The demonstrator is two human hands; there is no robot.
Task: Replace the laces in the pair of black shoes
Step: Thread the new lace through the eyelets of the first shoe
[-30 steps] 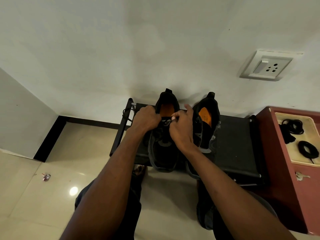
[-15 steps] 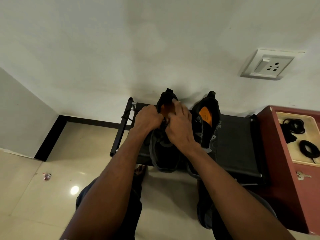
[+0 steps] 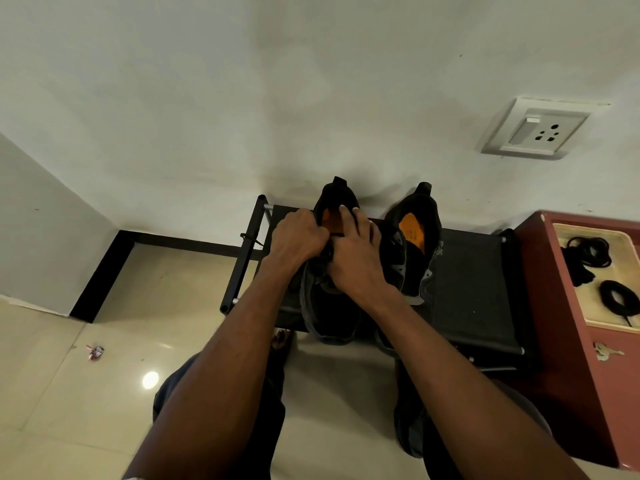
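Grip: left hand [image 3: 300,239] curled around the collar edge of the left shoe [image 3: 330,299]; right hand [image 3: 358,263] lies over its throat, fingers reaching into the orange-lined opening, whether pinching a lace cannot tell. Shoe sits on the black rack [image 3: 481,289], just beside the second shoe [image 3: 414,244]. Judged light, soft upper, stiff sole; hold at collar, work limp laces at eyelets. Spare black laces [image 3: 620,299] in the tray [image 3: 588,317], well right of the rack.

Faint print marks the orange insole [image 3: 411,234] of the right-hand shoe [image 3: 412,240]; too small to read.
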